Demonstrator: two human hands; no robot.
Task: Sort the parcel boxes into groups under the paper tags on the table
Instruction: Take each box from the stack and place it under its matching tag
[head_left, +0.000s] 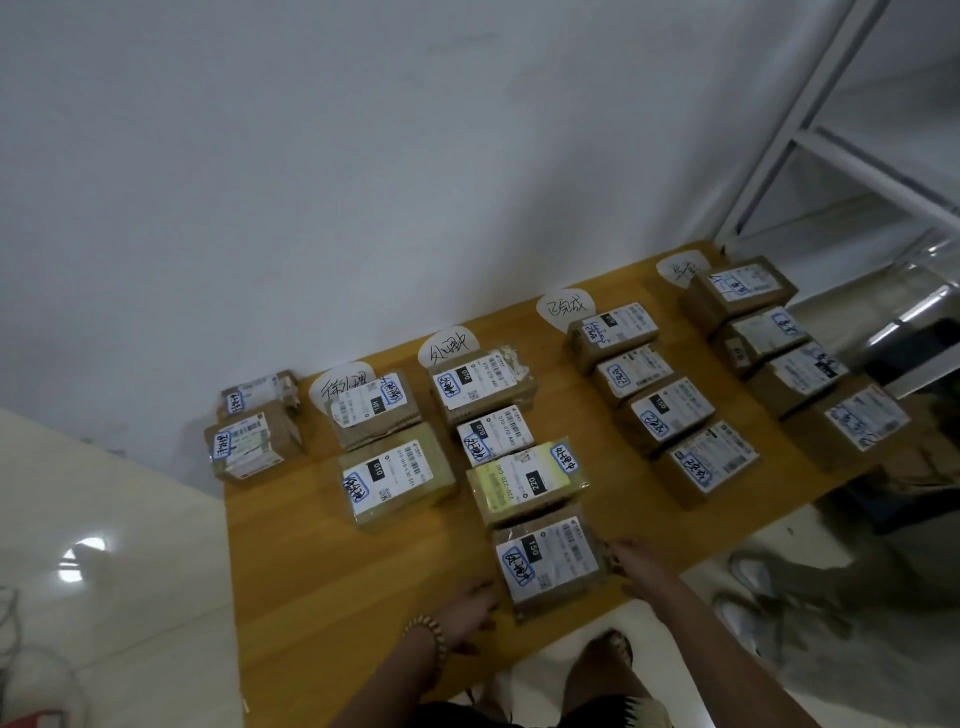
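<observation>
The left hand (470, 610) and the right hand (631, 564) touched the two sides of the nearest parcel box (550, 564) with fairly straight fingers, gripping nothing. This brown carton stood at the front edge of the table (311, 571), and its white label read "150". Behind it a yellowish box (527, 480) read "220", then a small box (493, 434) read "010", under a handwritten paper tag (449, 345).

Sixteen parcel boxes (550, 569) in five rows: two, two, four, four, four. Four paper tags (449, 345). One counter (311, 571). Two hands: left hand (470, 605), right hand (631, 558).
</observation>
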